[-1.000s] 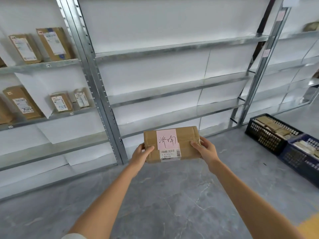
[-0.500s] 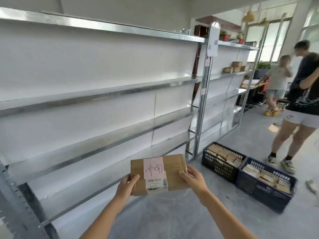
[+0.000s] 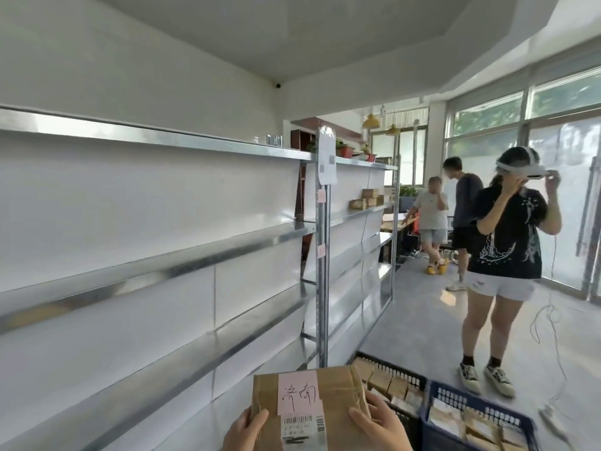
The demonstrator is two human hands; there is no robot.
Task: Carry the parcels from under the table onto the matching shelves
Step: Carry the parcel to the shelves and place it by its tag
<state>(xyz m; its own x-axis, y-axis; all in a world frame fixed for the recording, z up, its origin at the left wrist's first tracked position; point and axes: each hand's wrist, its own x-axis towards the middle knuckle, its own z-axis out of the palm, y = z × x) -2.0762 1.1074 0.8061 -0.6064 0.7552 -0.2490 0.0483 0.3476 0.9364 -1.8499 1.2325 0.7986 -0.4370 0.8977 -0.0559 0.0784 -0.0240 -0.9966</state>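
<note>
Parcel [image 3: 309, 402] held between both hands, left of the black crate [image 3: 390, 382]: left hand [image 3: 245, 431] grips its left edge, right hand [image 3: 379, 424] its right edge, pink label facing up.

Both hands are taken up: the left hand [image 3: 244, 431] and right hand [image 3: 379, 424] clasp the parcel [image 3: 309, 402] from either side, low in view. To the left, the long metal shelves [image 3: 156, 262] run bare along their visible length — open room at every level. The upright post [image 3: 322, 255] splits this bay from the far bay, where a few small boxes [image 3: 369, 198] take up part of one upper shelf. On the floor just right of the parcel, a black crate [image 3: 395, 377] and a blue crate [image 3: 481, 418], both full of parcels, block the way low down. Further right a standing person [image 3: 507, 242] narrows the aisle — loose cable [image 3: 549, 320] trails beside them.
</note>
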